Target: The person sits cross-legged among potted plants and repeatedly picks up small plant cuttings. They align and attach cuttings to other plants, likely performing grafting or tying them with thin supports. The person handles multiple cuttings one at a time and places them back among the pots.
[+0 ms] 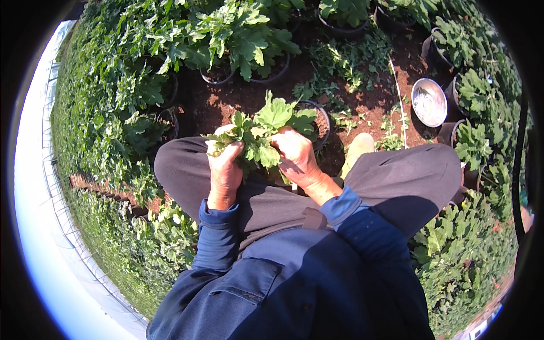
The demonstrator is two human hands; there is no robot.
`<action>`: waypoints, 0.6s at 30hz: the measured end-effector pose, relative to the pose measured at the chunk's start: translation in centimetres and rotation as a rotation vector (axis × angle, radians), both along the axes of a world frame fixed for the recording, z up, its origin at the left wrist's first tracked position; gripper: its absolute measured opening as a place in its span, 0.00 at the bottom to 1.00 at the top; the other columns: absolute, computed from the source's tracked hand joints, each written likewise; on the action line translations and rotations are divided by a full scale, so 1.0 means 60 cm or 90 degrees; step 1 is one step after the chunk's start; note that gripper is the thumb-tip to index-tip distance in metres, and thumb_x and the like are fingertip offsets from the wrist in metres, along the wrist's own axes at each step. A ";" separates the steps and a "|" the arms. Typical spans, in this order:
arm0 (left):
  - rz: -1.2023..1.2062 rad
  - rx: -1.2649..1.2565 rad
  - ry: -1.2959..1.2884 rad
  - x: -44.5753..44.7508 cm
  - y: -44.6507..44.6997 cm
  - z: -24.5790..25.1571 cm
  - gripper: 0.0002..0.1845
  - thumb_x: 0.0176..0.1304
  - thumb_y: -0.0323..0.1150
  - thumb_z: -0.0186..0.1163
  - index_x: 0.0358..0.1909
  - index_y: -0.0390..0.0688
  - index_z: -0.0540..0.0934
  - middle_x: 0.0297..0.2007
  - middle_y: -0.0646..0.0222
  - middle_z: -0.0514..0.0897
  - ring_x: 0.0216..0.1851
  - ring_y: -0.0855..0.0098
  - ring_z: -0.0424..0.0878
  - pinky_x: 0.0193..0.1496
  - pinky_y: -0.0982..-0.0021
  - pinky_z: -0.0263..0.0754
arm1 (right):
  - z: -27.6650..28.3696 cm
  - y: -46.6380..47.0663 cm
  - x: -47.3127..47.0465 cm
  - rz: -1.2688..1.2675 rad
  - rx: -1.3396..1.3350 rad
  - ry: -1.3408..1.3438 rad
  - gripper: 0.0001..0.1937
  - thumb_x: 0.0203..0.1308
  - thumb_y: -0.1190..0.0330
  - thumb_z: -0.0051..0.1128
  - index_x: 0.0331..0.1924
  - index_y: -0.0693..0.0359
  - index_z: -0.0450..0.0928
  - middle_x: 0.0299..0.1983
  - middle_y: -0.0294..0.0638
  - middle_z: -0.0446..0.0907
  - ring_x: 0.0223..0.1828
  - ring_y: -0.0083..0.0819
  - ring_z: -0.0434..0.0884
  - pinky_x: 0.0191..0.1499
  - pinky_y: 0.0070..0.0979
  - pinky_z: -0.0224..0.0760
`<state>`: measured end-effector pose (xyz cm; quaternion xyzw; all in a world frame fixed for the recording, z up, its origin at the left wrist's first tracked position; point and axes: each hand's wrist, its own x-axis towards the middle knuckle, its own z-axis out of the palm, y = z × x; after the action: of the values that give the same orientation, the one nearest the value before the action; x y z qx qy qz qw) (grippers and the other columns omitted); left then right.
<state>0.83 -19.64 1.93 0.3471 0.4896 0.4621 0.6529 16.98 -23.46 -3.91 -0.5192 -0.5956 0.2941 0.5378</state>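
A leafy green plant [274,114] with lobed leaves stands between my knees, its foliage spread between both hands. My left hand [226,163] is closed around a bunch of green leaves [221,142] at the plant's left side. On the other side, the bent fingers of my right hand [297,157] grip part of the plant among its leaves; whether that is a stem or a leaf is hidden. Just beyond the plant is a round black plastic pot [326,123] with brown soil in it, partly covered by foliage.
Rows of potted leafy plants [242,38] surround me ahead and at both sides. A metal bowl [429,103] rests on the right, beyond a thin white line [398,102] across the reddish soil. Cut or fallen leaves [348,63] lie on the ground ahead. My shoe [360,146] is beside the pot.
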 end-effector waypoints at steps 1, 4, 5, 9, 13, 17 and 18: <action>0.004 -0.014 -0.009 -0.002 0.000 -0.003 0.17 0.56 0.21 0.56 0.50 0.36 0.76 0.43 0.65 0.82 0.45 0.71 0.80 0.53 0.69 0.74 | -0.003 -0.001 -0.001 0.002 0.001 -0.014 0.12 0.39 0.82 0.58 0.32 0.62 0.77 0.31 0.44 0.77 0.35 0.46 0.80 0.37 0.38 0.75; 0.027 -0.051 -0.039 -0.005 -0.001 -0.008 0.17 0.57 0.21 0.56 0.51 0.37 0.76 0.44 0.64 0.82 0.45 0.70 0.81 0.54 0.68 0.75 | -0.005 -0.003 -0.002 0.000 0.015 -0.025 0.11 0.39 0.82 0.58 0.31 0.63 0.77 0.33 0.44 0.77 0.37 0.45 0.80 0.38 0.38 0.76; 0.040 -0.059 -0.052 -0.001 -0.001 -0.003 0.17 0.58 0.21 0.56 0.51 0.37 0.76 0.44 0.64 0.83 0.45 0.70 0.81 0.54 0.67 0.75 | -0.002 -0.003 -0.001 -0.006 0.028 -0.010 0.11 0.39 0.82 0.58 0.31 0.63 0.77 0.34 0.44 0.77 0.38 0.45 0.80 0.39 0.37 0.76; 0.063 -0.069 -0.083 -0.008 0.000 -0.012 0.17 0.58 0.21 0.56 0.51 0.37 0.76 0.46 0.64 0.83 0.46 0.69 0.81 0.54 0.67 0.75 | -0.009 -0.008 -0.012 -0.037 0.055 0.002 0.19 0.35 0.85 0.56 0.38 0.69 0.78 0.37 0.50 0.78 0.37 0.46 0.82 0.41 0.34 0.78; 0.066 -0.095 -0.106 -0.010 0.003 -0.015 0.19 0.58 0.22 0.56 0.54 0.37 0.76 0.46 0.63 0.84 0.47 0.67 0.81 0.56 0.64 0.75 | 0.008 -0.003 0.020 -0.077 -0.173 0.110 0.13 0.47 0.85 0.57 0.39 0.66 0.77 0.35 0.41 0.79 0.32 0.30 0.82 0.35 0.23 0.75; 0.062 -0.138 -0.171 -0.023 0.007 -0.019 0.17 0.60 0.27 0.57 0.52 0.36 0.79 0.48 0.61 0.84 0.50 0.65 0.82 0.58 0.61 0.75 | -0.001 0.023 0.051 -0.158 -0.372 0.774 0.16 0.69 0.65 0.55 0.54 0.66 0.72 0.44 0.44 0.82 0.35 0.27 0.83 0.34 0.20 0.76; 0.063 -0.141 -0.171 -0.026 0.010 -0.018 0.17 0.60 0.27 0.57 0.52 0.36 0.79 0.47 0.61 0.85 0.49 0.65 0.82 0.58 0.61 0.75 | 0.008 0.029 0.055 -0.182 -0.403 0.793 0.17 0.69 0.64 0.54 0.56 0.67 0.71 0.44 0.45 0.82 0.35 0.27 0.83 0.34 0.20 0.76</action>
<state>-0.71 -19.04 0.83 0.1836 0.4622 0.4794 0.7231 20.28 -21.69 -3.40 -0.4585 0.0102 0.6216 0.6351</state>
